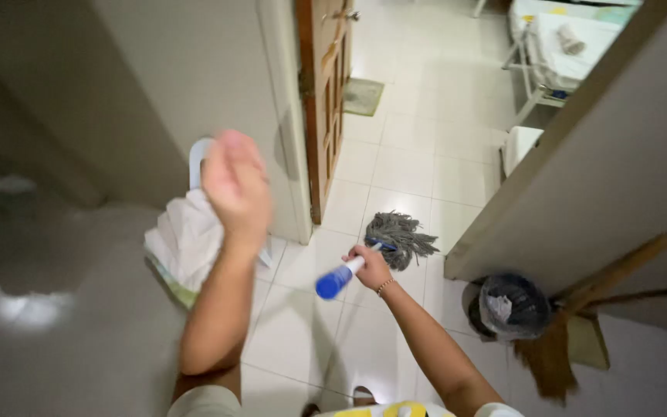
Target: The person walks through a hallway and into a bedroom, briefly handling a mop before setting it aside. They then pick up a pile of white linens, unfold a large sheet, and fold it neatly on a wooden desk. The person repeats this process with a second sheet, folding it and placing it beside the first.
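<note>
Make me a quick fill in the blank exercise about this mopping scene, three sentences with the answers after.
1. The right hand holds a mop handle whose end is coloured ____.
2. The grey mop head rests on the ____ tiled floor.
3. The waste bin is lined with a ____ bag.

Answers: blue; white; black

The mop is showing grey strands, and its handle is running white into a blue end. The floor is gleaming in white tiles. The door is showing orange-brown wood. The bin is wearing what looks like a black liner.
</note>
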